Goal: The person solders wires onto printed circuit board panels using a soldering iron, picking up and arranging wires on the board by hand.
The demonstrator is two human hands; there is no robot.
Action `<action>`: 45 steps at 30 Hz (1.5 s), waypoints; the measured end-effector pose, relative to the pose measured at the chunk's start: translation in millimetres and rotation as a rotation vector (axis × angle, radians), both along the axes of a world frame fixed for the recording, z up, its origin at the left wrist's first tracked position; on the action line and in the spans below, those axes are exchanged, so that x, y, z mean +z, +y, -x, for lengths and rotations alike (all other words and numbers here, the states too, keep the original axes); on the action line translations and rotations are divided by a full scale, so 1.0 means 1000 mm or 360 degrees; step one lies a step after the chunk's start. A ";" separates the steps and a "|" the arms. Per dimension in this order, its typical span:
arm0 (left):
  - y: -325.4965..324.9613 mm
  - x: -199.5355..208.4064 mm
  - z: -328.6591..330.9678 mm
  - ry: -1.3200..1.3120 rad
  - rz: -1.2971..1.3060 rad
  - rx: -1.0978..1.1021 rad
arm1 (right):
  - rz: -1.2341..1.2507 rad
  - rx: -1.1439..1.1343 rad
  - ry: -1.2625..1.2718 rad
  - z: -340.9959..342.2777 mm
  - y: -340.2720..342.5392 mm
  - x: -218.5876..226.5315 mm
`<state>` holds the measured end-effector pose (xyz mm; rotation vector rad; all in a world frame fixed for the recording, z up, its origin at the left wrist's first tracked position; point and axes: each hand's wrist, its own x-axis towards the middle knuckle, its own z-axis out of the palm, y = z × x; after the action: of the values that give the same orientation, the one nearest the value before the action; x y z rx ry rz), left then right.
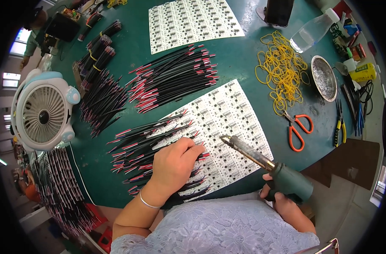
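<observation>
My right hand (282, 201) grips a soldering iron (291, 182) by its dark green handle. The metal barrel and tip point up and left over a white circuit board panel (239, 110) dotted with small components. On the panel's left part, my left hand (174, 163) is closed in a pinch at a black cable, whose red and white stripped ends (205, 156) show just by the fingertips. Several black cables (133, 146) lie around that hand, their inner ends over the panel. The iron's tip is apart from the left fingers.
Beyond lie a pile of cables (176, 78) and another panel (193, 21). Tied cable bundles (97, 59) and a fan (42, 114) stand left. Rightward are yellow rubber bands (279, 63), a metal bowl (324, 78), orange-handled scissors (296, 131), pliers (340, 127) and a bottle (313, 31).
</observation>
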<state>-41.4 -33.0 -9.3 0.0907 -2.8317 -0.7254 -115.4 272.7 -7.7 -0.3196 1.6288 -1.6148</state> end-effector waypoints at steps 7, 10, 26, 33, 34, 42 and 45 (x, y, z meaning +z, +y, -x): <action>-0.002 0.023 -0.015 0.0272 -0.0072 0.0063 | 0.0304 -0.0243 -0.0018 -0.010 0.003 -0.020; 0.016 0.056 -0.024 0.0225 0.0196 0.0214 | 0.0330 -0.0255 -0.0022 -0.007 0.003 -0.023; 0.026 -0.004 -0.015 0.0154 0.0118 0.0132 | -0.0091 0.0203 0.0364 -0.006 0.013 -0.013; 0.026 -0.004 -0.015 0.0146 0.0139 0.0119 | -0.0142 0.0317 0.0767 0.004 -0.010 0.003; 0.026 -0.003 -0.016 0.0157 0.0144 0.0113 | -0.0149 0.0319 0.0709 0.004 -0.011 0.004; 0.022 0.001 -0.020 -0.0021 0.0115 0.0008 | -0.0055 0.0182 0.0524 0.001 -0.008 0.003; 0.023 -0.005 -0.018 0.0180 0.0038 0.0008 | -0.0168 0.0178 0.0519 0.001 -0.009 0.006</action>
<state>-23.3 -10.3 -14.3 0.0515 -2.7309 -0.6737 -116.5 263.4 -2.2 -0.6339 1.8947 -1.4415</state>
